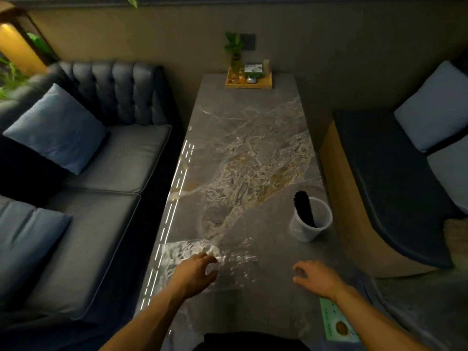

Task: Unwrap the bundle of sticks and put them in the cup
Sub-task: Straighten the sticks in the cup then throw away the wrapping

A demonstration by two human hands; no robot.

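A white cup (309, 225) stands near the right edge of the marble table (243, 138). A bunch of dark sticks (304, 208) leans inside it, tips poking above the rim to the left. A crumpled clear plastic wrapper (184, 252) lies on the near left of the table. My left hand (196, 271) hovers over the wrapper's near edge with fingers curled and apart, touching or just above it. My right hand (315, 276) rests low over the table, below the cup, fingers spread and holding nothing.
A wooden tray (249, 83) with a plant vase and small items sits at the table's far end. A green card (338, 323) lies at the near right corner. A dark sofa (106, 158) with cushions runs along the left; a bench seat (385, 178) is on the right.
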